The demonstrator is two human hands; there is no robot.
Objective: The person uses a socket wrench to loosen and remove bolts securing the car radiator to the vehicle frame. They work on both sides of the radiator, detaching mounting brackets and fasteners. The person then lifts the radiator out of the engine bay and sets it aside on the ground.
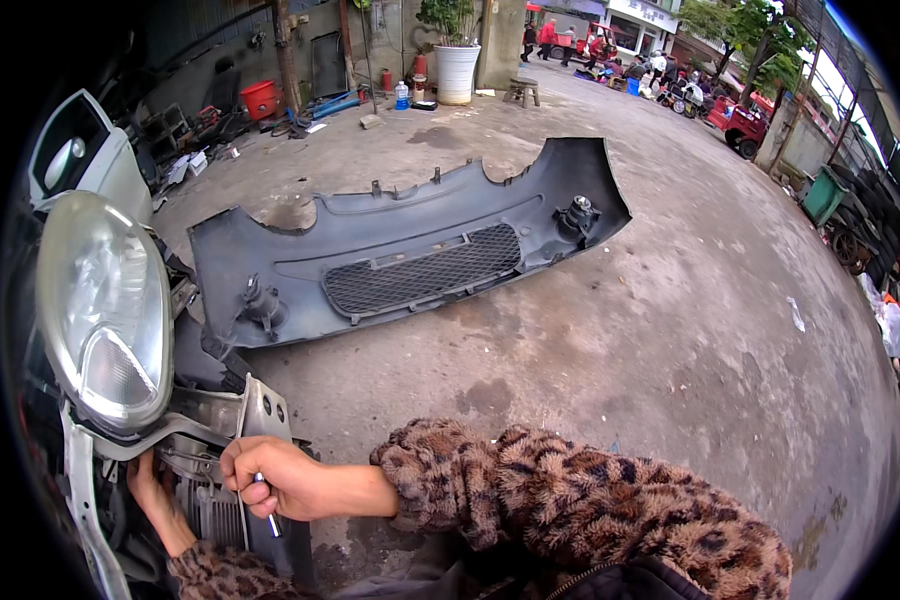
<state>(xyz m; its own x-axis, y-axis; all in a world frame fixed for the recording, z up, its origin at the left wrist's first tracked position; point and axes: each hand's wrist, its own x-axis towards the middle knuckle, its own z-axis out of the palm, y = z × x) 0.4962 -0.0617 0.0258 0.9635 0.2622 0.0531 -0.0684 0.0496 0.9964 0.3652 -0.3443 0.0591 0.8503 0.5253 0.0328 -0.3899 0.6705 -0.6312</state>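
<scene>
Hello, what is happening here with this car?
A person in leopard-print fleece sleeves works at the stripped front of a white car. The right hand grips a thin metal tool below the oval clear headlight. The left hand reaches into the exposed frame. The removed grey plastic bumper lies on the concrete ground.

Open yard in flat daylight. Stained grey concrete floor (670, 330) across the whole ground. A dark grey bumper cover (410, 250) lies inner side up at the centre. Far edge: a grimy wall (320, 40) with a red bucket (261, 99), a white planter (457, 72) holding a green shrub, a small stool (522, 91). At right, a green bin (823, 194); trees (750, 25) and red vehicles beyond.
</scene>
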